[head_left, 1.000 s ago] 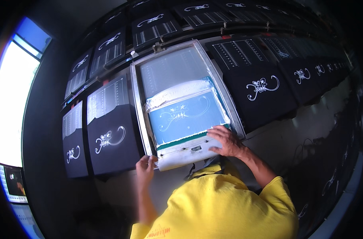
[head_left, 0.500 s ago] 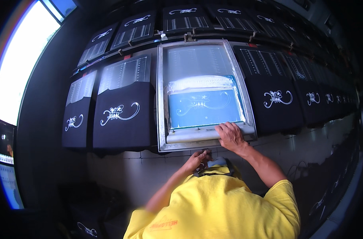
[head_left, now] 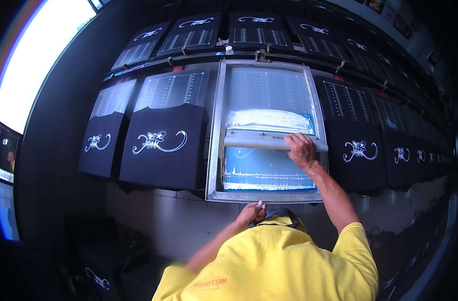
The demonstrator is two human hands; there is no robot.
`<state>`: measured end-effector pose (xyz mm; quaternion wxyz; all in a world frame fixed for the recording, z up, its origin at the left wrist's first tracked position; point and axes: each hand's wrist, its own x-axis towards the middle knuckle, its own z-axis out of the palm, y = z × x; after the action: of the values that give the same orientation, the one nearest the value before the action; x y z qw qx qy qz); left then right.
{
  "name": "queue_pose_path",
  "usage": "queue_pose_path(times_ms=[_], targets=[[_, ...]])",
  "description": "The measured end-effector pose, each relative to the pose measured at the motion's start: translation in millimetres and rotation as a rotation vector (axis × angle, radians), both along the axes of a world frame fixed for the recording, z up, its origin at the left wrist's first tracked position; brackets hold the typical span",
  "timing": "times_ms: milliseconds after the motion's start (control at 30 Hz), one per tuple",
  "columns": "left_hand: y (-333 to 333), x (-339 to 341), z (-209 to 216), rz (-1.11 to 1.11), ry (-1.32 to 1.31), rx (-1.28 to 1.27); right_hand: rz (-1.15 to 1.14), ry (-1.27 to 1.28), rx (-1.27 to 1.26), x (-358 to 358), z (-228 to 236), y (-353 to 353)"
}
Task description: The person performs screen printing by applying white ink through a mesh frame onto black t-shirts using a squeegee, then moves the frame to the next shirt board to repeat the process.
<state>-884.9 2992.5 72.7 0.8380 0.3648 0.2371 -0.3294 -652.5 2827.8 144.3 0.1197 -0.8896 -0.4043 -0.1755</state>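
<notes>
White ink (head_left: 271,119) lies on our framed screen-printing screen (head_left: 217,130), where our right hand (head_left: 301,149) grips the squeegee (head_left: 256,140) lying across it. Our left hand (head_left: 250,212) curls closed near the screen's lower edge.

Red Lettering Showing on a Yellow Shirt

Printed red lettering (head_left: 209,284) is running across the yellow shirt (head_left: 284,266), with a triangle outline sitting at it; columns of tiny white marks are lining the board (head_left: 171,89) left of the screen (head_left: 269,90) and the board (head_left: 347,98) right of it, staying too small for reading; fainter columns are showing in the screen's upper part.
</notes>
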Motion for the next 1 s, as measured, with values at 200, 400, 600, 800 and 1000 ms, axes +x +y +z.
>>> queue_pose_path(times_ms=[200, 400, 600, 800, 1000], targets=[[3.8, 1.8, -2.3, -0.032, -0.008, -0.032, 0.011, -0.065, 0.004, 32.1, -11.0, 14.2], [6.4, 1.8, -1.7, -0.041, -0.003, -0.002, -0.168, 0.327, -0.114, 71.3, 16.5, 31.3], [8.1, 3.4, 1.3, -0.050, 0.000, -0.049, -0.025, 0.893, -0.186, 107.5, 44.3, 15.2], [4.4, 2.4, -6.1, -0.004, 0.052, -0.074, 0.021, 0.586, -0.224, -6.6, 47.7, -6.8], [6.2, -1.5, -12.9, -0.018, 0.113, -0.165, 0.006, 0.126, -0.125, -117.7, 9.1, -24.5]])
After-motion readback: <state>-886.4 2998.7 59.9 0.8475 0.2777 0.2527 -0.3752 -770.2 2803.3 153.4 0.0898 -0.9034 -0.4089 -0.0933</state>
